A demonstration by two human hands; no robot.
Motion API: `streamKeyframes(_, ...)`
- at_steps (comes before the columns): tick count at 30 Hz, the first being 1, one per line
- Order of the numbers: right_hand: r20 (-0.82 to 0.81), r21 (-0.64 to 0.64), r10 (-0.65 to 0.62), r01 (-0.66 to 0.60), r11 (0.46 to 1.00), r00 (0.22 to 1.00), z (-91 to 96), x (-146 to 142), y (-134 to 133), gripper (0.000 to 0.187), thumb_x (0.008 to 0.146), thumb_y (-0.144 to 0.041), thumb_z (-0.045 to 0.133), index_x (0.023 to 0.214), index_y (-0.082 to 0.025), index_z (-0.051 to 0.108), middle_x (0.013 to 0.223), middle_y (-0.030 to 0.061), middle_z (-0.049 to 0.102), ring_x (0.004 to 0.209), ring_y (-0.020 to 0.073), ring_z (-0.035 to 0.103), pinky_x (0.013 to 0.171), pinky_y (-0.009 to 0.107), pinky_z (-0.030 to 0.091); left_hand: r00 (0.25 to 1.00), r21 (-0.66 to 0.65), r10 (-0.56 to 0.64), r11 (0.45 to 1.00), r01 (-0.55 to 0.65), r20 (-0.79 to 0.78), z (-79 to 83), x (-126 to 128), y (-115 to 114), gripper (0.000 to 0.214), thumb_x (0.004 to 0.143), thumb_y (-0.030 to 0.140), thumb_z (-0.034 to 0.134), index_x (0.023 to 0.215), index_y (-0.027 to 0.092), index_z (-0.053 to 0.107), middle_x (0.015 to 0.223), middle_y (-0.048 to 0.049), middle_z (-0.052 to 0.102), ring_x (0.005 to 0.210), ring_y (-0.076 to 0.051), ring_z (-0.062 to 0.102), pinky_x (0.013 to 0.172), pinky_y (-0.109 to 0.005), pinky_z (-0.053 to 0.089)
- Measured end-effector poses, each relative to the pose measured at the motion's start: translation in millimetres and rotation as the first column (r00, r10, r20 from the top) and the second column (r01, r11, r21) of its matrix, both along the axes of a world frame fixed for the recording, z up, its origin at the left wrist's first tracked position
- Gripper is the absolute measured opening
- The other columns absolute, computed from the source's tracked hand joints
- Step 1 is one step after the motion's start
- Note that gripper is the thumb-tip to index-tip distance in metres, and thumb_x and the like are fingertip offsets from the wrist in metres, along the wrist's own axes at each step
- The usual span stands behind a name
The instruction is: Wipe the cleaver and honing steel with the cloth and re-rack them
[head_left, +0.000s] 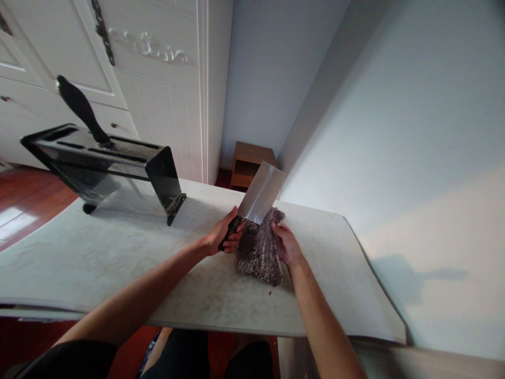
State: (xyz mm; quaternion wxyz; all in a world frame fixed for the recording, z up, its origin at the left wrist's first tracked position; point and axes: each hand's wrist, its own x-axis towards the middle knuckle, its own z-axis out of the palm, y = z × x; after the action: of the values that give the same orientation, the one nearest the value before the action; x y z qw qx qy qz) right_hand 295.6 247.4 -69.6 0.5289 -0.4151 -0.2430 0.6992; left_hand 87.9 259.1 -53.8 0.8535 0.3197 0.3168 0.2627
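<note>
Steel cleaver (261, 193) gripped by handle in closed left hand (224, 236); speckled cloth (258, 251) at 5 o'clock pinched by right hand (287, 245).

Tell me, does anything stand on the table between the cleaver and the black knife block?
Nothing visible does. The left hand grips the cleaver over the speckled cloth, and only bare tabletop shows toward the knife block.

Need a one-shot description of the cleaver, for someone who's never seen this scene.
On the pale table, right of the black knife block, the left hand grips a cleaver over a dark speckled cloth. Its broad bare rectangular blade sets it apart from the other knife, only a black handle poking from the block.
</note>
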Motion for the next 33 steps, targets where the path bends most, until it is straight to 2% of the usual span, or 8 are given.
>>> streamKeyframes(3,0.028,-0.001,0.051,-0.051,0.999,0.998,2.8,-4,-3,0.047,0.046,-0.025,0.091,0.086,-0.015,0.069,0.079,0.0038,0.072,0.080,0.0235,0.070,0.084,0.039,0.056,1.000,-0.027,-0.004,1.000,0.005,0.012,0.6,0,1,0.062,0.078,0.082,0.026,0.066,0.020,0.033,0.042,0.0083,0.025,0.029,-0.005,0.017,0.025,-0.017,0.024)
streamKeyframes(7,0.019,0.003,-0.005,0.005,1.000,1.000,5.4,-7,-3,0.046,0.043,-0.025,0.092,0.082,-0.014,0.069,0.075,0.0039,0.071,0.081,0.0244,0.070,0.083,0.038,0.056,0.998,-0.050,-0.050,0.997,0.051,0.028,-0.3,-1,2,0.059,0.081,0.077,0.027,0.067,0.020,0.033,0.043,0.0081,0.025,0.030,-0.005,0.016,0.025,-0.016,0.022)
streamKeyframes(12,0.029,0.007,-0.099,0.099,0.995,0.995,3.7,-2,1,0.040,0.052,-0.027,0.089,0.084,-0.012,0.069,0.077,0.0061,0.071,0.073,0.0230,0.069,0.079,0.038,0.057,0.987,-0.059,-0.158,0.986,0.159,0.022,-3.2,-10,7,0.058,0.079,0.078,0.034,0.067,0.021,0.035,0.045,0.0085,0.023,0.031,-0.004,0.013,0.025,-0.015,0.021)
streamKeyframes(18,0.025,0.021,-0.222,0.222,0.975,0.975,1.8,4,6,0.035,0.063,-0.030,0.080,0.091,-0.012,0.070,0.088,0.0070,0.072,0.075,0.0220,0.068,0.081,0.036,0.056,0.953,-0.093,-0.302,0.949,0.300,-0.010,-4.9,-23,16,0.056,0.081,0.075,0.034,0.066,0.021,0.039,0.046,0.0081,0.021,0.032,-0.003,0.010,0.026,-0.015,0.020)
streamKeyframes(24,-0.075,-0.084,-0.349,0.343,0.936,0.934,8.7,7,9,0.029,0.070,-0.027,0.069,0.096,-0.014,0.070,0.094,0.0054,0.073,0.084,0.0225,0.069,0.084,0.036,0.055,0.922,-0.144,-0.384,0.917,0.373,-0.057,-4.0,-30,20,0.054,0.082,0.072,0.035,0.065,0.021,0.040,0.045,0.0076,0.021,0.031,-0.003,0.009,0.025,-0.015,0.019)
streamKeyframes(27,-0.070,-0.107,-0.399,0.391,0.914,0.914,5.9,16,12,0.025,0.070,-0.030,0.068,0.090,-0.016,0.069,0.088,0.0039,0.073,0.082,0.0226,0.068,0.083,0.038,0.056,0.913,-0.152,-0.397,0.912,0.381,-0.093,-1.7,-32,20,0.054,0.082,0.072,0.036,0.065,0.021,0.041,0.045,0.0074,0.021,0.031,-0.004,0.010,0.025,-0.016,0.018)
streamKeyframes(31,-0.033,0.055,-0.413,0.415,0.908,0.910,-8.3,36,16,0.023,0.073,-0.037,0.065,0.087,-0.019,0.068,0.081,0.0020,0.072,0.081,0.0227,0.068,0.081,0.040,0.055,0.906,-0.134,-0.403,0.913,0.386,-0.132,0.8,-30,17,0.054,0.080,0.073,0.039,0.066,0.021,0.043,0.045,0.0074,0.022,0.030,-0.004,0.012,0.026,-0.015,0.017)
streamKeyframes(33,-0.028,0.118,-0.442,0.442,0.889,0.897,-13.8,45,16,0.024,0.074,-0.038,0.064,0.088,-0.019,0.067,0.082,0.0019,0.072,0.082,0.0223,0.068,0.081,0.040,0.055,0.911,-0.129,-0.389,0.919,0.373,-0.138,0.9,-29,16,0.055,0.079,0.075,0.040,0.067,0.021,0.042,0.046,0.0076,0.022,0.031,-0.004,0.012,0.026,-0.015,0.017)
